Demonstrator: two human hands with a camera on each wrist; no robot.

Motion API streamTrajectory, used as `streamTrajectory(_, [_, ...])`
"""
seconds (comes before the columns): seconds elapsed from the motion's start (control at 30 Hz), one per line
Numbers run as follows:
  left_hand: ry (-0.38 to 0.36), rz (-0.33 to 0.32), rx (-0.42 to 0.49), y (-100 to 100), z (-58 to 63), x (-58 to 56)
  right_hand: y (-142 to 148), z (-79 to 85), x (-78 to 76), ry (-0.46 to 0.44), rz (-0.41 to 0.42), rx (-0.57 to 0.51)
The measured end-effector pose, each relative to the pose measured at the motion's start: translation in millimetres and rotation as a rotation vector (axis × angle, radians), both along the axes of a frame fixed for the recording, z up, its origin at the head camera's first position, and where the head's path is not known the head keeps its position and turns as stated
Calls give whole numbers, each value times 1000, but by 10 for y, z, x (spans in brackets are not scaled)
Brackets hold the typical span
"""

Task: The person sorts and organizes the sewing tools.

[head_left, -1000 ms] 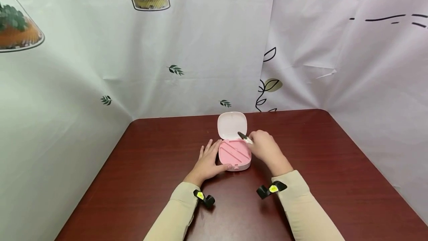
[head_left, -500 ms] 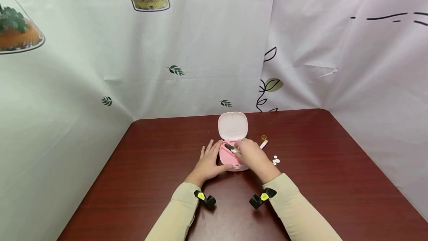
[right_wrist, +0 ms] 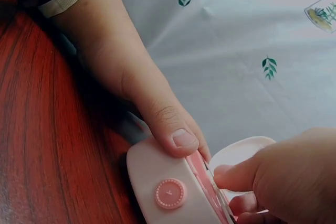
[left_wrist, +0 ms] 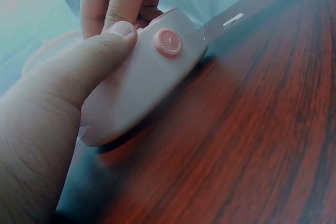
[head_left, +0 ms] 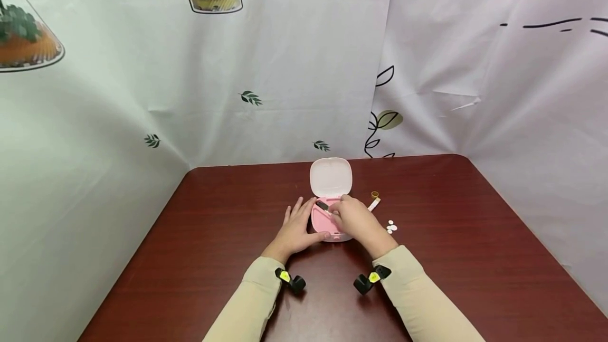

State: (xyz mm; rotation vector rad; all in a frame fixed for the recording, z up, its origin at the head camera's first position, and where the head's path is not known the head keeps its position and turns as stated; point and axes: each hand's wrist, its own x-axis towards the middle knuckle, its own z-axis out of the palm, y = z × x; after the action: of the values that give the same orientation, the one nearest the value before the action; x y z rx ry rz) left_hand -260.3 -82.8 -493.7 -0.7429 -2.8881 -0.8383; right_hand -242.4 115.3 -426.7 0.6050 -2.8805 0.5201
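Observation:
A small pink and white case (head_left: 321, 221) stands on the table with its white lid (head_left: 331, 177) raised at the back. My left hand (head_left: 293, 232) rests against the case's left side, fingers extended and spread, thumb on the front edge. Over the pink interior, my right hand (head_left: 357, 219) pinches a slim tool (head_left: 322, 205) with a dark end and a pale body; its exact kind is unclear. The right hand covers much of the interior. On the case front, a round pink button (right_wrist: 170, 193) shows in the right wrist view.
To the right of the case lie a narrow white strip (head_left: 374, 204), a small yellow ring (head_left: 375, 194) and several small white discs (head_left: 391, 227). A white patterned cloth (head_left: 285, 67) hangs behind the brown table (head_left: 228, 215).
My right hand has moved left from the case's right edge to over its interior, carrying the slim tool. The white strip, ring and discs came into sight. My left hand has stayed in place.

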Motion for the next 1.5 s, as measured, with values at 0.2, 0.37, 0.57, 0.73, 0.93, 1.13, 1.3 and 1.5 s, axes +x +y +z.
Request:
streamTrajectory(0.2, [-3,5,7,-22,7,2,0,-3,-6,-23,7,-4])
streamTrajectory(0.37, [-2,-6,20,-28,23,8,101,9,-50,6,35,-63])
streamTrajectory(0.57, [-11,-19,30,-15,40,26,471,-29,-222,133,4,-162])
streamTrajectory(0.73, [-1,-21,39,-18,60,27,771,-128,-330,65,-109,-125])
streamTrajectory(0.93, [2,-19,40,-26,57,27,932,-257,-375,-31,-143,-66])
streamTrajectory(1.13, [-9,-12,31,-14,-6,37,977,-390,-378,-11,-124,-38])
streamTrajectory(1.3, [0,-9,29,-12,-15,26,975,-435,-389,-2,-159,-16])
streamTrajectory(1.5, [1,-9,23,-16,-12,7,947,-336,-354,42,-174,6])
